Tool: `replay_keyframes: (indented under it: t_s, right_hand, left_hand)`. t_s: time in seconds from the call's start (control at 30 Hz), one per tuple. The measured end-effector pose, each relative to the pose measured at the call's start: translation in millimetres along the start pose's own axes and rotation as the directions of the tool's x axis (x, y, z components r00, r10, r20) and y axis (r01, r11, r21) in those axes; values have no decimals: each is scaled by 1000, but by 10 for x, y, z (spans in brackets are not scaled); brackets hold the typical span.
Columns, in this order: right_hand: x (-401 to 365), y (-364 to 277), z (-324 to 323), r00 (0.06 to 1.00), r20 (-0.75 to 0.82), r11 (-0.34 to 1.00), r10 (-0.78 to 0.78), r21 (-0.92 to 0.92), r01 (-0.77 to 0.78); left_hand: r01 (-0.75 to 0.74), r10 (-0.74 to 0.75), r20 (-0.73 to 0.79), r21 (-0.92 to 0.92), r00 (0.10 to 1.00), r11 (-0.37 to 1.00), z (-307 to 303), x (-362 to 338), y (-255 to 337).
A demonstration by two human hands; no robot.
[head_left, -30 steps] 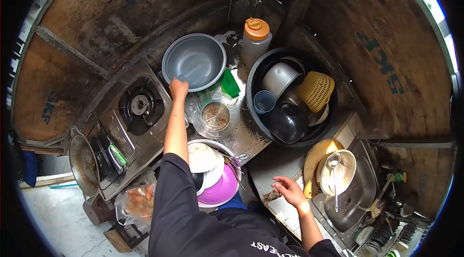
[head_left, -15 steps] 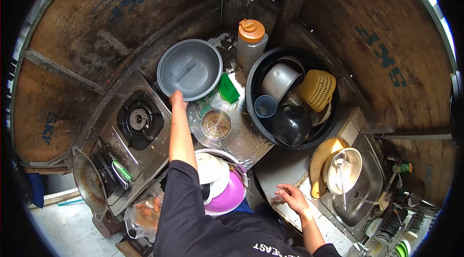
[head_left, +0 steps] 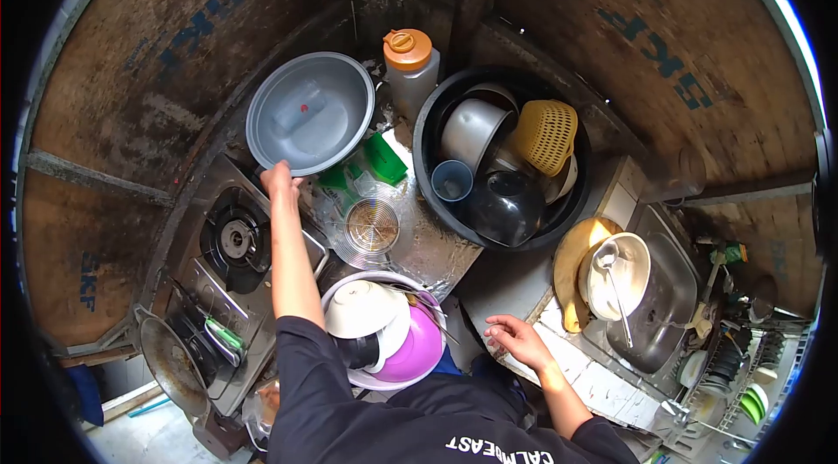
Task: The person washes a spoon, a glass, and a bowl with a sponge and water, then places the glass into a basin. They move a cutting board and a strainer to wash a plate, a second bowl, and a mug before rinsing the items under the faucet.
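Head view. Gray basin [head_left: 311,113], one: far left on the bench [head_left: 441,247], left of the orange-lidded bottle [head_left: 410,71]; near rim clamped in the fingers of the left hand [head_left: 279,178]. Right hand [head_left: 521,342], one: holding nothing, fingers slightly apart, left of the wooden board [head_left: 573,276]. Black tub [head_left: 428,169], one: right of the bottle, containing metal pot [head_left: 471,130], blue cup [head_left: 452,180], yellow basket [head_left: 547,137].

This place is a small kitchen, maybe of a home. A gas stove [head_left: 236,239] is at the left, a metal sink [head_left: 661,307] is at the right, and a dish rack [head_left: 738,377] with plates is beside the sink. Wooden panels [head_left: 663,36] make the walls around.
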State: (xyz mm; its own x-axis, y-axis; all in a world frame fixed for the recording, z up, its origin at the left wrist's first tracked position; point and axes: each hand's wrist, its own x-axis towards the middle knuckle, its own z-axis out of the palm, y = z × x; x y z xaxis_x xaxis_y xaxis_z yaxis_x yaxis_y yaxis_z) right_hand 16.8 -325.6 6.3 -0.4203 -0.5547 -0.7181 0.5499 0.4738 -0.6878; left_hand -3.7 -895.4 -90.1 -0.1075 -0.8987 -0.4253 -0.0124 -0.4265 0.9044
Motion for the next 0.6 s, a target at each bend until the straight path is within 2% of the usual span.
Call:
replay_keyframes:
  t_s: [0.07,0.17,0.23,0.27,0.3,0.33,0.37,0.4,0.47,0.53,0.6]
  right_hand:
    - [-38,36,-26,999,-13,999,-32,11,33]
    - [-144,148,-43,996,-35,996,-84,24,85]
    - [-317,100,-15,987,-87,991,-135,7,136]
    - [-405,123,-15,977,-108,983,-184,10,186]
    - [-465,196,-11,971,-105,972,-215,77,223]
    - [-540,282,15,955,-115,958,-272,59,280]
    - [-675,266,44,944,-121,941,-306,113,320]
    - [-819,256,75,923,-159,928,-350,75,365]
    - [-1008,415,111,854,-181,865,-487,39,501]
    - [-1359,417,42,835,-153,841,-528,40,540]
    - [-1659,563,-12,731,-227,741,-644,51,669]
  left_hand:
    - [-104,100,47,90,994,991,-62,-207,269]
    - [-144,142,153,0,978,990,-249,-300,605]
    - [-278,234,302,111,924,954,-463,-281,888]
    - [-280,212,360,147,909,949,-437,-590,1147]
    - [-344,228,430,214,873,914,-565,-474,1310]
    - [-378,224,484,246,846,893,-618,-629,1511]
    - [-394,166,549,328,819,859,-738,-523,1739]
    - [-449,207,546,357,812,819,-668,-1116,1885]
    - [-504,120,681,400,723,766,-735,-1526,2145]
    - [-555,-32,756,508,654,659,-697,-2303,2342]
    - [-624,-18,871,366,492,690,-658,-2853,2164]
